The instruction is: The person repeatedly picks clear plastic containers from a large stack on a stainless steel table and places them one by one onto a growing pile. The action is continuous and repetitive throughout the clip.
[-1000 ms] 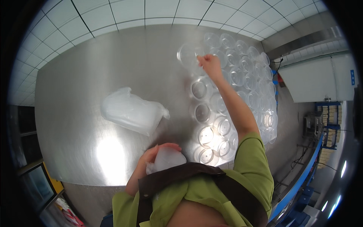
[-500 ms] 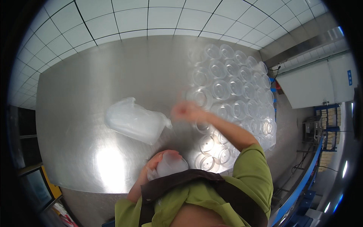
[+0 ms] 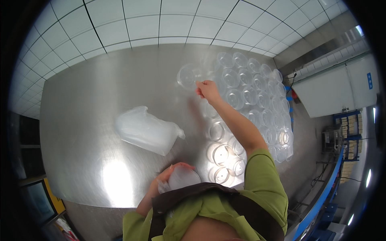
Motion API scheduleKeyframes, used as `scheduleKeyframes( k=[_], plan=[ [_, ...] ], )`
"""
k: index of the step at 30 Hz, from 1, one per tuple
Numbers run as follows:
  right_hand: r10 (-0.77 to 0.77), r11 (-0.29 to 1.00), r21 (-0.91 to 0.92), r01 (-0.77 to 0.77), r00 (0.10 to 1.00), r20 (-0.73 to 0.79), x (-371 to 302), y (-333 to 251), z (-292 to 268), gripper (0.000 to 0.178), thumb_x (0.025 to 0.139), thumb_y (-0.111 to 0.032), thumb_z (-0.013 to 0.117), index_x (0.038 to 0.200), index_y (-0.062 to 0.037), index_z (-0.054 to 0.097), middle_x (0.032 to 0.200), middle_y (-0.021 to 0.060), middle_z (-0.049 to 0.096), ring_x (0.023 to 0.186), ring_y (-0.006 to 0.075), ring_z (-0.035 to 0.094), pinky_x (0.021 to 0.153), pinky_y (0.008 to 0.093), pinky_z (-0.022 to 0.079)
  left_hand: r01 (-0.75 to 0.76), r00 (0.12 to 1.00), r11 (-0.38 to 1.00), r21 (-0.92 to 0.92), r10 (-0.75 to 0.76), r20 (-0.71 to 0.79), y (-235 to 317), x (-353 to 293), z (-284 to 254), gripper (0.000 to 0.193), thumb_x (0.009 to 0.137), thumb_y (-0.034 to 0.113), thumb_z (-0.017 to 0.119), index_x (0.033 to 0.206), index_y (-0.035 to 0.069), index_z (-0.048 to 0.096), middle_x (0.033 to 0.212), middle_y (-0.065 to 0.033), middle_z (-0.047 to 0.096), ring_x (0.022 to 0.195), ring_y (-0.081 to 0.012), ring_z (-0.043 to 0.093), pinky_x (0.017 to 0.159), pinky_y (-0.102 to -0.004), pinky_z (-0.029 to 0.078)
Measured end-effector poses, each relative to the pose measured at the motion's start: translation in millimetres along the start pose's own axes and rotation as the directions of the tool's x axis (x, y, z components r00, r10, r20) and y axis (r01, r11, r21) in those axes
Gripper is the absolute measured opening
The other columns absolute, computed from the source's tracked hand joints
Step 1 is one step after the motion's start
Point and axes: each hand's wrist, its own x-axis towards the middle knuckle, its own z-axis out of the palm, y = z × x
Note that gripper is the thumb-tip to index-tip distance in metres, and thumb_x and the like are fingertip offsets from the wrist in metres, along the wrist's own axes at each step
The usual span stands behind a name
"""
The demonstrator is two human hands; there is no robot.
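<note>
My right hand (image 3: 208,90) reaches out over the steel table, its fingers pinched at the edge of a clear round plastic bowl (image 3: 187,76). Close to my body, my left hand (image 3: 168,173) is wrapped round a stack of clear plastic bowls (image 3: 184,179), with some loose plastic film around it. Part of that stack is hidden behind my apron. Rows of single clear bowls (image 3: 235,99) cover the right side of the table. Left of centre lies a second bagged stack of bowls (image 3: 148,130), on its side in whitish film.
The steel table (image 3: 80,120) runs back to a white tiled wall (image 3: 140,20). A white panel (image 3: 329,84) stands beyond its right end, with a blue-edged rail (image 3: 321,197) below. A yellow-framed unit (image 3: 54,195) is at the lower left.
My right hand has moved away from me to the far side of the table, where a clear bowl now shows at its fingertips. My left hand keeps hold of the stack.
</note>
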Motion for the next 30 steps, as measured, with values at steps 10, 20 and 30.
scheduleKeyframes(
  k=[10, 20, 30],
  plan=[
    [-0.154, 0.985, 0.095, 0.142, 0.979, 0.131, -4, 12, 37, 0.012, 0.087, -0.013, 0.054, 0.081, -0.0041, 0.058, 0.065, 0.0029, 0.058, 0.057, 0.0106, 0.054, 0.049, 0.0244, 0.042, -0.036, 0.998, 0.978, 0.205, 0.047, -0.049, 6, -12, -6, 0.087, 0.075, 0.052, 0.063, 0.137, -0.002, 0.034, 0.135, -0.0182, 0.044, 0.124, -0.0263, 0.044, 0.106, -0.0377, 0.031],
    [-0.086, 0.713, -0.346, 0.610, 0.566, 0.820, -211, 23, 19, 0.017, 0.088, -0.019, 0.061, 0.099, -0.0067, 0.062, 0.089, 0.0035, 0.065, 0.082, 0.0152, 0.063, 0.075, 0.0306, 0.050, -0.029, 0.999, 0.972, 0.234, 0.034, -0.016, -14, -1, -14, 0.080, 0.083, 0.056, 0.055, 0.135, -0.002, 0.037, 0.132, -0.0156, 0.048, 0.120, -0.0249, 0.047, 0.103, -0.0360, 0.035],
    [0.170, 0.958, 0.249, -0.143, 0.981, -0.092, -25, 30, 17, 0.012, 0.082, -0.009, 0.058, 0.075, 0.0007, 0.057, 0.066, 0.0066, 0.060, 0.051, 0.0128, 0.054, 0.044, 0.0248, 0.042, 0.009, 0.999, 0.971, 0.240, -0.001, -0.035, 5, -14, 23, 0.078, 0.081, 0.051, 0.057, 0.134, -0.002, 0.038, 0.132, -0.0220, 0.046, 0.123, -0.0291, 0.045, 0.105, -0.0388, 0.032]
  ],
)
